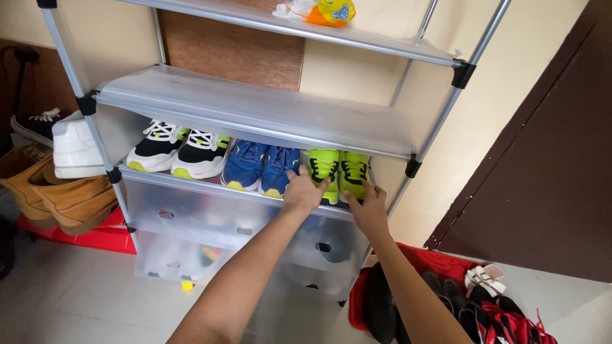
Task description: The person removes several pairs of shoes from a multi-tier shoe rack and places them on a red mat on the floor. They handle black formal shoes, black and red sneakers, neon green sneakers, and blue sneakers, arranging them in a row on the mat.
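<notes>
Head view, looking down at a metal-framed shoe rack (440, 121) with translucent plastic shelves.

Left hand (305, 191): fingers loosely spread and laid over the toe of the left shoe of a neon yellow-green sneaker pair (338, 173). Contact is clear; a closed grip is not evident.

Right hand (368, 207): fingers curled against the toe and outer side of the right sneaker of that pair, at the front edge of the shelf. The thumb is hidden, so I cannot tell whether it pinches the shoe or only presses on it.

Location: the neon pair sits at the right end of the third shelf down, toes forward, just beside a blue pair (261, 167); a black, white and lime pair (180, 151) stands further left.

Surroundings: tan boots (70, 197) and a white shoe (75, 148) are left of the rack; sandals and red shoes lie on a red mat (433, 258) at lower right.

Handling judgement: the pair looks best moved with one hand per shoe, both kept level and parallel. The shelf above hangs low, so motion should stay flat. The left shoe touches the blue pair; care is needed not to drag that neighbour along.
</notes>
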